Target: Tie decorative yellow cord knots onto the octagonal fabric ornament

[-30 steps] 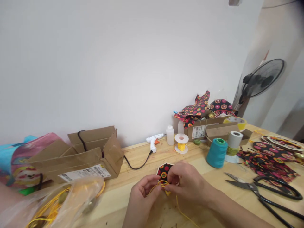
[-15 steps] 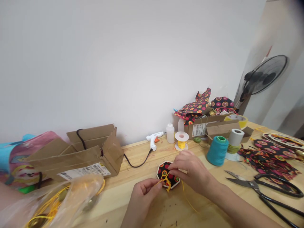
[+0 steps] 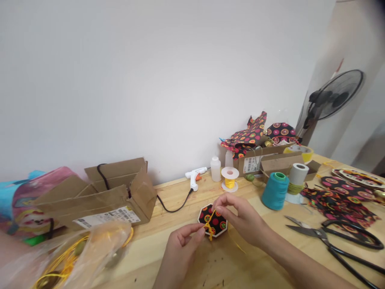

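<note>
A yellow cord (image 3: 210,231) with a knot in it is held between both hands. My left hand (image 3: 185,243) pinches the cord by the knot, thumb against forefinger. Higher and to the right, my right hand (image 3: 239,214) pinches another stretch of the same cord and holds it taut. A loose tail of it hangs below the right hand. Behind the fingers lies an octagonal piece (image 3: 218,224) with a white rim and black patterned fabric, partly covered by the hands. Whether the cord is fastened to that piece I cannot tell.
Black-handled scissors (image 3: 323,235) lie open at the right, near a teal thread cone (image 3: 275,191). A yellow cord spool (image 3: 230,178), a white bottle (image 3: 215,168) and a glue gun (image 3: 194,176) stand behind. At left are a cardboard box (image 3: 117,196) and a plastic bag (image 3: 99,245).
My right hand has shifted slightly, drawing its strand up from the knot. The open loop in the cord has become smaller and tighter. My left hand has hardly moved.
</note>
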A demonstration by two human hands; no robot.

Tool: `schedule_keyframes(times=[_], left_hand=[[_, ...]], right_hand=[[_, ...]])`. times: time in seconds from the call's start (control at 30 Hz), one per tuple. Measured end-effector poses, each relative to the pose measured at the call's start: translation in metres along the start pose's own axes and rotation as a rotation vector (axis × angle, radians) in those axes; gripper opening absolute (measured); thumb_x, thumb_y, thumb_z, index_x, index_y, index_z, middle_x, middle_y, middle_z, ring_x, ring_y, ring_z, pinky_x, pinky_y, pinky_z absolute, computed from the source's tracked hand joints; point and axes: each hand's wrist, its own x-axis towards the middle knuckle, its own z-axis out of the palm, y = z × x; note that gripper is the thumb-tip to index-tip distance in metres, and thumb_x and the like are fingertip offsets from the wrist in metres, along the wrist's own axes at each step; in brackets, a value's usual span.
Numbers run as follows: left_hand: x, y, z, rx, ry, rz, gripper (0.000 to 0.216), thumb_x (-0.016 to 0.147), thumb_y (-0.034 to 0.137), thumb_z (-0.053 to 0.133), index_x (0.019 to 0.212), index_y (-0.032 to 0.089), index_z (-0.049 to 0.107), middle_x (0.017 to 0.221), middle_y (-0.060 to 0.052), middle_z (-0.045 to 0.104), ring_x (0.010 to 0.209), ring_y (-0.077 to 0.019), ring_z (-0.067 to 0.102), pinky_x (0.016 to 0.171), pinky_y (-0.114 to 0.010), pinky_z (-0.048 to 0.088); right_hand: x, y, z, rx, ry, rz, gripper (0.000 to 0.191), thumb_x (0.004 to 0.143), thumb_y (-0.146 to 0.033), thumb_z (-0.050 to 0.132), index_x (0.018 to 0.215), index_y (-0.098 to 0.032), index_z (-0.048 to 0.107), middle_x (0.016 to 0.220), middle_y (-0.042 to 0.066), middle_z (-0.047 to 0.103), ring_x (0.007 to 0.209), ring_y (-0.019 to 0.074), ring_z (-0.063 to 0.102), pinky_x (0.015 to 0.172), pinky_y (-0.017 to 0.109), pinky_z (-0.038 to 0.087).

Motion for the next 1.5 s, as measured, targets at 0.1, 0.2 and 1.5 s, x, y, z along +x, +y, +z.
schedule_keyframes(times=[0.1,0.2,1.5], left_hand=[[-0.003,0.005,0.003,-0.028,-0.015,-0.017,0.027,0.059,0.033,0.065,0.076,0.013,0.066,0.054,0.0,0.06,0.051,-0.01,0.05,0.049,-0.019,0.035],[-0.004,0.008,0.004,-0.044,0.01,-0.061,0.029,0.055,0.034,0.066,0.074,0.012,0.065,0.036,0.008,0.043,0.033,-0.0035,0.03,0.035,-0.016,0.02],[-0.007,0.009,0.01,0.095,0.01,-0.043,0.029,0.048,0.039,0.068,0.058,0.011,0.068,0.023,0.009,0.031,0.028,-0.004,0.024,0.033,-0.018,0.018]], right_hand=[[0.0,-0.001,0.004,0.324,-0.028,0.131,0.019,0.077,-0.033,0.046,0.071,-0.015,0.048,0.066,0.001,0.056,0.063,0.0112,0.052,0.058,0.023,0.041],[0.001,-0.003,0.005,0.475,-0.025,0.204,0.021,0.075,-0.035,0.049,0.069,-0.015,0.046,0.062,-0.001,0.057,0.061,0.0102,0.053,0.058,0.023,0.041],[0.001,-0.004,0.01,0.555,0.094,0.302,0.028,0.066,-0.041,0.056,0.063,-0.015,0.048,0.053,-0.002,0.055,0.05,0.0087,0.05,0.05,0.022,0.038]])
